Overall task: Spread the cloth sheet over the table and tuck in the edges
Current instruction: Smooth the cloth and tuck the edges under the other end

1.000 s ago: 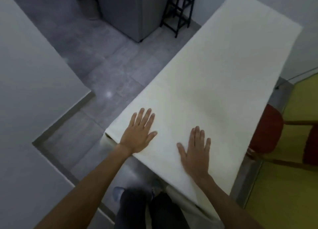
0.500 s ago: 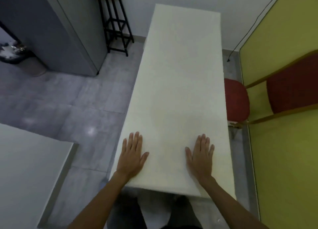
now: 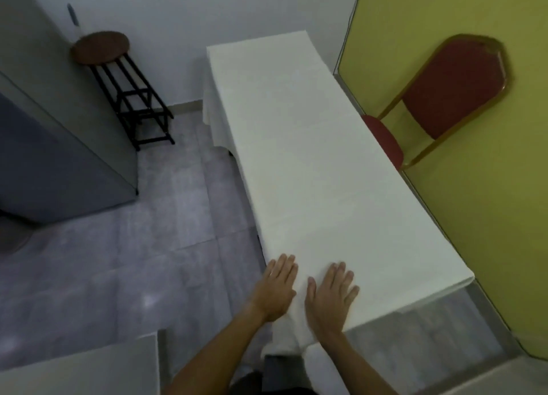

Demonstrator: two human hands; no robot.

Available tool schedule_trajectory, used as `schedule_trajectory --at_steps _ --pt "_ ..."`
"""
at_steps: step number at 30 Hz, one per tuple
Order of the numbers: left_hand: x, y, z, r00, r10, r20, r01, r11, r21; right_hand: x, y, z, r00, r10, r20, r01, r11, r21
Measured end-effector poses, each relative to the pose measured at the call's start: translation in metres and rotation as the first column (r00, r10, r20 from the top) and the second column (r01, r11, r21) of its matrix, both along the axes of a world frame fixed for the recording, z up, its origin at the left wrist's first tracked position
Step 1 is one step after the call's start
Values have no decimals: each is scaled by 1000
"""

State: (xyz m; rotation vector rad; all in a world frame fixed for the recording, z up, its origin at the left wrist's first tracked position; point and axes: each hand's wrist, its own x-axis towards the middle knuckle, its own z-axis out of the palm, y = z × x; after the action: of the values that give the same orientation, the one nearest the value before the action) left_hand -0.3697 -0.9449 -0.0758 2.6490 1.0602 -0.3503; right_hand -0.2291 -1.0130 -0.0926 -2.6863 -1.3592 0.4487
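A cream cloth sheet [image 3: 311, 163] lies spread along a long narrow table, hanging over its left side and its near left corner. My left hand [image 3: 277, 288] lies flat with straight fingers on the sheet at the table's near left edge. My right hand [image 3: 332, 295] presses flat on the sheet just beside it, the two hands a small gap apart. At the near left corner the cloth bunches and drapes down below my wrists. The table itself is hidden under the sheet.
A red padded chair [image 3: 444, 98] stands against the yellow wall [image 3: 489, 216] right of the table. A round wooden stool [image 3: 102, 47] on black legs and a grey cabinet [image 3: 59, 157] stand at the left. Grey tiled floor [image 3: 133, 261] lies between them.
My hands have moved together toward the near left corner; before they lay spread apart on the near end. The view has swung, so the table now runs off to the upper left.
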Motion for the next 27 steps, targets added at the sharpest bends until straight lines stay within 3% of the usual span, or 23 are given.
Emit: schedule_trajectory --at_steps 7,11,15,19,23,27 --pt "-12 59 -7 973 -224 -49 225 974 17 -41 20 -2 955 -290 -55 294 953 78" --pt "-11 95 -13 933 -359 2 359 932 48 -58 43 0 916 -382 -124 396 910 122" --pt "-3 135 -15 887 -458 56 452 887 90 -65 75 -6 903 -405 -140 419 903 91" --pt "4 180 -19 872 -475 118 477 879 13 -69 89 -10 882 -461 -94 460 887 -30" --pt "2 233 -25 771 -624 128 626 779 28 -69 89 -11 893 -450 -11 448 892 -58" --pt "-12 286 -26 730 -663 165 673 740 -2 -71 90 -7 897 -442 8 441 895 -70"
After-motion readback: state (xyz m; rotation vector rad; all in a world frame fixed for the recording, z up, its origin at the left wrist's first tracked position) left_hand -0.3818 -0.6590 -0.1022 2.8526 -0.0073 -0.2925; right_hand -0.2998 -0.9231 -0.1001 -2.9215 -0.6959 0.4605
